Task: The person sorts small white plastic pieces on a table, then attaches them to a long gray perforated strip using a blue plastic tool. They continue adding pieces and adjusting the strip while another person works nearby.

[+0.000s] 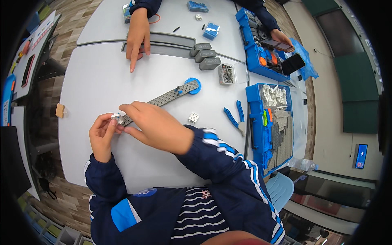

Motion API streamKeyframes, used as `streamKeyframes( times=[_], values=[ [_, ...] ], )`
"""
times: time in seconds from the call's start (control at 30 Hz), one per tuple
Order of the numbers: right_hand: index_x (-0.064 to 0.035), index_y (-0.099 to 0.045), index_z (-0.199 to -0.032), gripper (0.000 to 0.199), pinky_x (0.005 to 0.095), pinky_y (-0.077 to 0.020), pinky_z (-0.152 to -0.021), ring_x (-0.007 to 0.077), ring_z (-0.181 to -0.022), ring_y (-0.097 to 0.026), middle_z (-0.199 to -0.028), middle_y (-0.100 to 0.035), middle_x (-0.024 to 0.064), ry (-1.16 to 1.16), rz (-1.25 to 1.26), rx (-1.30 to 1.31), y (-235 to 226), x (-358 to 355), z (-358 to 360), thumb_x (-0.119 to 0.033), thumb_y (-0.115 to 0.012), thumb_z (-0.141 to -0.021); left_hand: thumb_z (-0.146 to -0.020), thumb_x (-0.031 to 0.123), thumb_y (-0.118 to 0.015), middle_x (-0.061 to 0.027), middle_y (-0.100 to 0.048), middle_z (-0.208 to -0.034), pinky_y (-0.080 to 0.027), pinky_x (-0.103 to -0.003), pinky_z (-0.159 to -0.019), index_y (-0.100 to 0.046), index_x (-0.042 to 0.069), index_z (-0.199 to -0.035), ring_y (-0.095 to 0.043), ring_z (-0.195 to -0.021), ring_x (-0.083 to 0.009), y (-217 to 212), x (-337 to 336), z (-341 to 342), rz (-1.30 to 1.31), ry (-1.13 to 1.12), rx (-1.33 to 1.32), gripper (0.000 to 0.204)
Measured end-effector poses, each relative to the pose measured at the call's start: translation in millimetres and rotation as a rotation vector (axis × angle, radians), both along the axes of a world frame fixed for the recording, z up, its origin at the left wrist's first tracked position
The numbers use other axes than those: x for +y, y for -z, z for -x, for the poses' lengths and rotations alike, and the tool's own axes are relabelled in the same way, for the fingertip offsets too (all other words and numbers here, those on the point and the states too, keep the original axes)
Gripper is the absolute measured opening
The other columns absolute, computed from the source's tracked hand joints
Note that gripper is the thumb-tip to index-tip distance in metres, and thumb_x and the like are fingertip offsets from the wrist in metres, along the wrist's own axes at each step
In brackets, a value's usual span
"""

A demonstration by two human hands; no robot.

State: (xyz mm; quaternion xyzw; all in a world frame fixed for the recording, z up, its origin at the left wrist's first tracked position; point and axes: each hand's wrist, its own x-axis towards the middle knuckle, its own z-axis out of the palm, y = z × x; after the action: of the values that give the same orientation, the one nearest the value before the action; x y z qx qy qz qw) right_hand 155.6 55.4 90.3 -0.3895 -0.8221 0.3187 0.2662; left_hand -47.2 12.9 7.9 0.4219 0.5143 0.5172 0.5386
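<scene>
- The left hand [102, 132] is curled nearly shut, its thumb and fingertips pinching a small white and grey connector block [117, 118] at the near end of a long grey perforated beam [163, 98].
- The right hand [157, 126] lies touching the left one, partly closed, with its fingers over the same end of the beam; whether it grips the beam or only steadies it cannot be told, since the hand hides the contact.
- By the look of it, the step in hand is fitting the small block onto the beam's end. The next move would seem to call for lining the block's pegs with the beam's holes and pressing squarely while the beam is kept from swivelling.
- Just beyond the right hand, a small white cube connector [193, 118] rests alone on the grey table [94, 81].
- The beam runs away from the hands to a blue gear wheel [192, 85] at its far end.
- Further out on the right-hand side lie blue pliers [234, 118], and past them an open blue parts tray [271, 122] filled with grey and white pieces.
- Beyond the gear stand a small clear box of parts [226, 73] and three grey blocks [206, 56].
- Farthest off, another person's hand [138, 36] points a finger down at the table, and their other hand [281, 37] rests at a second blue tray [261, 45].
</scene>
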Motion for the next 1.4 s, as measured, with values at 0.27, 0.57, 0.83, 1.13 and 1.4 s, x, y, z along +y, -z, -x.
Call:
streamKeyframes(
  times=[0.27, 0.57, 0.83, 1.13, 1.4],
  values=[
    [0.0006, -0.074, -0.105, 0.025, 0.0294, -0.0529, -0.08, 0.0167, -0.089, -0.069, -0.098, -0.074, 0.0099, 0.752, -0.429, 0.172, -110, 64, -273, -0.02, -0.069, -0.092, -0.098, 0.008, -0.062, -0.0079, -0.068, -0.094, -0.051, -0.027, -0.07, -0.063, -0.004, -0.112, -0.065, -0.077, -0.0137, -4, -3, 6, -0.014, -0.076, 0.014, 0.018],
    [0.0078, -0.048, -0.138, 0.074, 0.0317, -0.0578, -0.057, 0.0199, -0.073, -0.071, -0.103, -0.067, 0.0186, 1.357, -0.192, 0.006, -1, 176, -499, -0.036, -0.076, -0.087, -0.098, 0.008, -0.062, -0.008, -0.067, -0.094, -0.051, -0.027, -0.07, -0.063, -0.004, -0.112, -0.065, -0.078, -0.0144, -10, -4, 4, -0.029, -0.067, -0.012, 0.018],
    [0.0024, -0.069, -0.115, 0.046, 0.0433, -0.0527, -0.084, 0.0373, -0.095, -0.067, -0.109, -0.067, 0.0255, 0.963, -0.431, -0.609, 9, 126, -395, -0.034, -0.072, -0.088, -0.098, 0.007, -0.061, -0.0088, -0.067, -0.098, -0.051, -0.028, -0.072, -0.062, -0.004, -0.113, -0.066, -0.08, -0.0157, -10, -5, 5, -0.018, -0.077, 0.02, 0.019],
    [0.0082, -0.059, -0.125, 0.063, 0.0399, -0.0518, -0.089, 0.0374, -0.1, -0.065, -0.113, -0.065, 0.0243, 0.66, 0.165, -0.884, 9, -35, -238, -0.038, -0.076, -0.086, -0.096, 0.005, -0.063, -0.009, -0.067, -0.099, -0.052, -0.028, -0.075, -0.061, -0.004, -0.115, -0.066, -0.084, -0.0162, -8, -4, 1, 0.012, -0.027, 0.017, 0.021],
    [0.0085, -0.054, -0.127, 0.069, 0.0413, -0.049, -0.09, 0.0372, -0.107, -0.058, -0.115, -0.056, 0.0207, 0.742, 0.053, -0.757, 44, -59, -234, -0.026, -0.085, -0.076, -0.096, 0.005, -0.064, -0.0084, -0.067, -0.098, -0.052, -0.027, -0.076, -0.061, -0.004, -0.114, -0.066, -0.083, -0.0157, -4, -3, 2, 0.012, -0.019, 0.029, 0.02]
  ],
)
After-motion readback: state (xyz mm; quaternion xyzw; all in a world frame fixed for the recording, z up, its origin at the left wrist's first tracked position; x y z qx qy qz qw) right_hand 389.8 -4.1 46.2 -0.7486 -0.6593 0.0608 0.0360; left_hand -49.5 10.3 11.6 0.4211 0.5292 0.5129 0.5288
